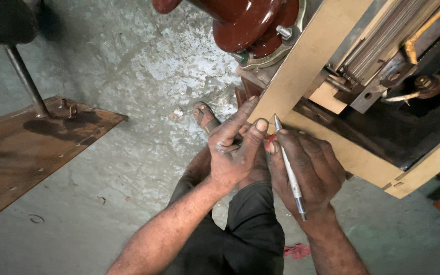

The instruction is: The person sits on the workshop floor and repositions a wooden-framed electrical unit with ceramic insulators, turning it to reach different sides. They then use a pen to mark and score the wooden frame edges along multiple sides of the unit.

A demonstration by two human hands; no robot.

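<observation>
My right hand grips a slim silver pen, its tip resting on the corner of a tan board that frames a piece of electrical equipment. My left hand presses against the same corner, index finger stretched along the board's edge and thumb beside the pen tip. Something small and red shows between the two hands; I cannot tell what it is. Both hands are smeared with dark grime.
Dark red ceramic insulators stand at the top beside the board. Stacked metal plates and a bolt sit inside the frame. A rusty steel plate with a post lies left on the concrete floor. My sandalled foot and a red rag are below.
</observation>
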